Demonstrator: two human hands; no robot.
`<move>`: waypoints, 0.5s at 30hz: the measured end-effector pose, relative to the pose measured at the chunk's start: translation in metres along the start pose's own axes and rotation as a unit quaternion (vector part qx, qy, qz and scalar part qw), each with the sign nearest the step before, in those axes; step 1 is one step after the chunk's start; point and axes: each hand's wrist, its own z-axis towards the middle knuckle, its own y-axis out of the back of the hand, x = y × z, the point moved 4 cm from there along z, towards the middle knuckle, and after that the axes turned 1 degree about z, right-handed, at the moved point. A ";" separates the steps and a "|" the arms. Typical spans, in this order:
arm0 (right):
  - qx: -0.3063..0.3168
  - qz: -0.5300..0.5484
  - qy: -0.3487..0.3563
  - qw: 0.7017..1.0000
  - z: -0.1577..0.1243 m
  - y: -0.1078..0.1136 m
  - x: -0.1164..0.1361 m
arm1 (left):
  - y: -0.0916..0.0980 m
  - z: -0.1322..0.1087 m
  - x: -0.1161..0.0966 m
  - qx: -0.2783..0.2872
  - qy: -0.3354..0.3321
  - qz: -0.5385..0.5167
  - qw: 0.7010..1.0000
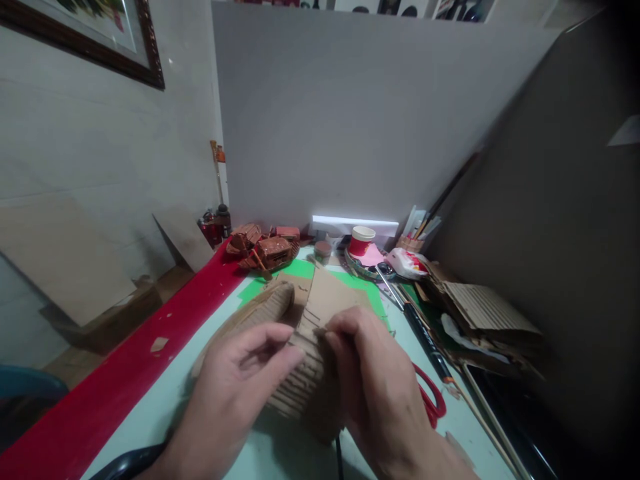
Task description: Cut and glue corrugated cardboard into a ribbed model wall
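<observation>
A piece of corrugated cardboard (pixel 300 380) is held between both hands in the middle of the view. Its lower part shows rows of ridges, and its smooth upper part rises to a narrow end. My left hand (pixel 245 373) pinches its left edge between thumb and forefinger. On the opposite edge, my right hand (pixel 367 360) is closed with the fingertips on the card; some of those fingers are hidden. Behind my left hand lies a curved, boat-like cardboard form (pixel 265 307). Red scissor handles (pixel 431 400) show just right of my right hand.
Brown model boats (pixel 273 253) stand at the back left. A red and white cup (pixel 361 241) is at the back. A black-handled tool (pixel 425 343) and stacked cardboard (pixel 493 310) lie to the right. A grey panel (pixel 360 120) closes off the far side.
</observation>
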 end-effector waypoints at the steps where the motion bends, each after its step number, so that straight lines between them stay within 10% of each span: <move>1: 0.004 0.009 -0.012 1.000 0.001 0.001 -0.001 | -0.001 0.000 0.000 0.005 0.000 -0.001 1.000; 15: -0.027 0.234 -0.232 0.944 0.008 0.018 -0.022 | -0.001 0.002 -0.001 0.019 -0.026 -0.007 0.999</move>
